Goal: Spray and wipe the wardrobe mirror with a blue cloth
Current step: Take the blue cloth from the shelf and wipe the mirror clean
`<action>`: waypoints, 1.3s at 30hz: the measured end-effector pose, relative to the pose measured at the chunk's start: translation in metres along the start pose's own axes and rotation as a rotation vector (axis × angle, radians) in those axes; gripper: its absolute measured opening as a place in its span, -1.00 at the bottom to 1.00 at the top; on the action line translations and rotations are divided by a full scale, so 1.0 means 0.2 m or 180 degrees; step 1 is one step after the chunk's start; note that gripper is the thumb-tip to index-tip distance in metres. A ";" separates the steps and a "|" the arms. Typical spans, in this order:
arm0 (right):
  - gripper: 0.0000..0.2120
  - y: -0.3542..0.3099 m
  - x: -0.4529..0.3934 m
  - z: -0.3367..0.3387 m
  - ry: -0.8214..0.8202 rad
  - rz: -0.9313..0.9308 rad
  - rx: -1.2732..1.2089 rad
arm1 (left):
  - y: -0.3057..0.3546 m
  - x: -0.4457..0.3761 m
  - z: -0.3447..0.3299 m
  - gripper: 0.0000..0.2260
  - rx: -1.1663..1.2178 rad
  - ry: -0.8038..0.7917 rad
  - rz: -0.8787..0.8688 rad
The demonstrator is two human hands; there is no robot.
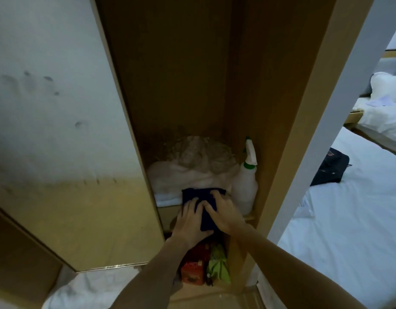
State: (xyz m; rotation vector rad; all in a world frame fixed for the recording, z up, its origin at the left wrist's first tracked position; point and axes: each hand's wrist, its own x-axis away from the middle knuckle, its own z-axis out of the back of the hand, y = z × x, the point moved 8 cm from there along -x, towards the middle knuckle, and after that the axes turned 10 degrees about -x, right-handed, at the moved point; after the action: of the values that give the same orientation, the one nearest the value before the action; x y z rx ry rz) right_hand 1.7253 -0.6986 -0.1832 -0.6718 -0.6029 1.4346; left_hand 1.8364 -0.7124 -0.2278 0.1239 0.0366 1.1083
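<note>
Both hands on cloth, shelf front edge.
Your left hand [190, 221] and right hand [223, 214] press flat, fingers spread, on folded dark-blue cloth [198, 197]; careless pull may topple white plastic spray bottle [248, 181] at shelf's right end.

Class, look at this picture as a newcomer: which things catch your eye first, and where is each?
Both hands, left hand and right hand, press on a dark blue cloth at the shelf edge. A white spray bottle stands just right of it. Smudges mark the mirror on the left.
</note>
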 end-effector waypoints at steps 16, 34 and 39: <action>-0.37 0.29 0.04 -0.21 -0.0416 0.0575 0.1789 | -0.09 -0.01 -0.11 -0.59 -0.0287 0.0839 -0.0060; -0.61 -0.32 -0.01 0.44 0.0306 0.1052 0.0789 | -0.08 -0.09 0.78 -0.71 0.0453 0.0618 -0.0011; -0.61 -0.51 0.12 0.59 0.0468 0.1384 0.0911 | -0.04 0.08 0.98 -0.77 0.0364 0.0971 -0.0254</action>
State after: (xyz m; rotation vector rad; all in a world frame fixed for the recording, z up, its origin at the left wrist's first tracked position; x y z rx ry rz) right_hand 1.7098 -0.6706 -0.0278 -0.6970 -0.1301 1.8120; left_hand 1.8682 -0.7171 -0.0334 0.0539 0.3752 1.0372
